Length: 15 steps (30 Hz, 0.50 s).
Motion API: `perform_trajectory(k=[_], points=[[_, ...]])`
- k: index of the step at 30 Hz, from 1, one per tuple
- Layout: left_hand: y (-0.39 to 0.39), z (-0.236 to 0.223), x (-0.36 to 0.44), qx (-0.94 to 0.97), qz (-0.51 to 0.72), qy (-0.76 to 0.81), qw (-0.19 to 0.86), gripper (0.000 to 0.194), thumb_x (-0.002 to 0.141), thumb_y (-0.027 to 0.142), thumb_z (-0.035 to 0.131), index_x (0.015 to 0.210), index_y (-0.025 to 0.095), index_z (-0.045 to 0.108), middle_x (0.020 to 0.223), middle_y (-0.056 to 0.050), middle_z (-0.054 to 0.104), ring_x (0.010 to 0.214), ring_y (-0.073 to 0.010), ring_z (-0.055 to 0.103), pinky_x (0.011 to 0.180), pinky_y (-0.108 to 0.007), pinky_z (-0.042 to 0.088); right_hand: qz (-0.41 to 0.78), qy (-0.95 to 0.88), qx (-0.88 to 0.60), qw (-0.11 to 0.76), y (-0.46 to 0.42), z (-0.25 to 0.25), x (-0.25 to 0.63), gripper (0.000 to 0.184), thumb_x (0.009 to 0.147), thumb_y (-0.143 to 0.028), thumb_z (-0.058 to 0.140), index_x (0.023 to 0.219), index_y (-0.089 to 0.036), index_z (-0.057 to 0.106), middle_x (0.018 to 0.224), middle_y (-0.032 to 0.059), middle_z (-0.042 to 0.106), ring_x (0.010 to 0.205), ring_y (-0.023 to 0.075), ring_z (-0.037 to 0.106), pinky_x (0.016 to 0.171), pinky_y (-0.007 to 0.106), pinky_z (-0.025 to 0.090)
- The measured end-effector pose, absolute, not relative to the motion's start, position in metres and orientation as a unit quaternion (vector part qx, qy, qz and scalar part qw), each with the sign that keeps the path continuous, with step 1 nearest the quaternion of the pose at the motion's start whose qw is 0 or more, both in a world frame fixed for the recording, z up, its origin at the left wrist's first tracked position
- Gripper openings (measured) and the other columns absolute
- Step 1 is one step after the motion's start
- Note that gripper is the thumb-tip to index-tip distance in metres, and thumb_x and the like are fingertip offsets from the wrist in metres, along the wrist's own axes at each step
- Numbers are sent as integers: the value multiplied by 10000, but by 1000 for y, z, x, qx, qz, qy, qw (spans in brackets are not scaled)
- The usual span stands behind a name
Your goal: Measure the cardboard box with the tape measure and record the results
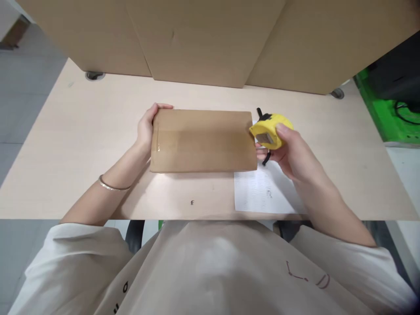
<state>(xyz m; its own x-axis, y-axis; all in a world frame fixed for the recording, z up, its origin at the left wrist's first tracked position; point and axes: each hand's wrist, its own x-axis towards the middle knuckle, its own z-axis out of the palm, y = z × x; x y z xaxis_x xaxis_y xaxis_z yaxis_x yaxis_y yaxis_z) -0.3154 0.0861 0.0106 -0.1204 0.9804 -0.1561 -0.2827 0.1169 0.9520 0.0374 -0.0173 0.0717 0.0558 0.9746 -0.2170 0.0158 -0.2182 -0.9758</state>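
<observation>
Cropped shirt (210,267), left hand (146,128) apparently part-hidden by box (203,141)

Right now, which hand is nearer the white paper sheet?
Right. The right hand, holding the yellow tape measure, overlaps the sheet in view; the left hand is apart, at the cardboard box's left end.

The box (203,141) is showing plain brown, while the tape measure (271,127) is displaying bright yellow with black parts and a greyish label (264,138). The worktop (82,131) is showing pale beige, the paper (262,192) is bearing faint grey rows on white, and the cardboard panels (203,43) are showing tan. The shirt (210,267) is carrying black and dark-red markings on off-white.
</observation>
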Motion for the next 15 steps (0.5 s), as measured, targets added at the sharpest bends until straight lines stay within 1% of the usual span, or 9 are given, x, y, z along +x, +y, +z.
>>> perform_trajectory(k=[2, 3, 4, 6, 8, 10, 12, 13, 15], points=[[91, 0, -310, 360, 531, 500, 582, 417, 1159, 616, 710, 994, 250, 823, 1044, -86, 864, 991, -287, 849, 867, -373, 725, 534, -423, -587, 438, -27, 63, 41, 519, 921, -770, 931, 1025, -272, 828, 916, 61, 765, 713, 221, 695, 639, 354, 676], [93, -7, -310, 372, 517, 505, 583, 417, 1137, 641, 739, 1012, 255, 835, 1076, -90, 876, 1071, -304, 862, 925, -379, 735, 532, -425, -594, 428, -30, 61, 43, 522, 919, -779, 926, 1026, -275, 841, 950, 71, 794, 751, 237, 729, 674, 369, 699], [94, -14, -313, 388, 508, 509, 576, 422, 1108, 674, 781, 1050, 262, 851, 1143, -97, 892, 1190, -327, 865, 1019, -393, 740, 525, -434, -601, 417, -31, 60, 46, 512, 930, -780, 912, 1025, -280, 855, 987, 81, 819, 811, 259, 765, 724, 389, 719], [94, -27, -324, 418, 511, 511, 551, 506, 1032, 755, 873, 1199, 278, 875, 1378, -120, 895, 1479, -381, 801, 1257, -456, 688, 502, -464, -622, 381, -33, 63, 53, 455, 961, -745, 883, 1007, -292, 873, 1057, 93, 852, 977, 316, 811, 842, 436, 734], [89, -37, -341, 442, 520, 499, 535, 703, 950, 803, 951, 1429, 300, 843, 1689, -142, 793, 1731, -439, 642, 1450, -560, 556, 461, -496, -654, 338, -30, 72, 56, 374, 974, -681, 878, 991, -307, 871, 1102, 95, 861, 1116, 363, 804, 908, 466, 712], [81, -46, -356, 473, 500, 478, 546, 950, 882, 761, 1029, 1677, 335, 729, 1941, -143, 592, 1886, -491, 450, 1540, -662, 430, 421, -522, -675, 309, -22, 81, 52, 314, 964, -628, 894, 975, -318, 843, 1117, 92, 858, 1156, 381, 782, 890, 464, 681], [71, -52, -366, 507, 462, 455, 568, 1162, 854, 656, 1077, 1861, 371, 571, 2069, -119, 408, 1946, -521, 323, 1576, -711, 353, 414, -552, -656, 307, -8, 89, 37, 321, 980, -625, 900, 975, -320, 800, 1101, 85, 845, 1127, 367, 775, 838, 435, 659], [67, -55, -368, 515, 449, 446, 578, 1224, 857, 625, 1076, 1913, 384, 506, 2088, -110, 371, 1948, -532, 312, 1580, -724, 342, 427, -567, -632, 311, 2, 92, 25, 336, 993, -627, 903, 984, -317, 775, 1090, 78, 836, 1094, 351, 781, 803, 413, 651], [62, -60, -369, 509, 441, 438, 596, 1264, 869, 621, 1055, 1953, 398, 446, 2074, -98, 407, 1926, -547, 362, 1574, -743, 355, 478, -586, -575, 313, 24, 97, -5, 377, 1014, -630, 925, 1036, -311, 725, 1084, 58, 819, 1000, 303, 802, 716, 364, 632]])
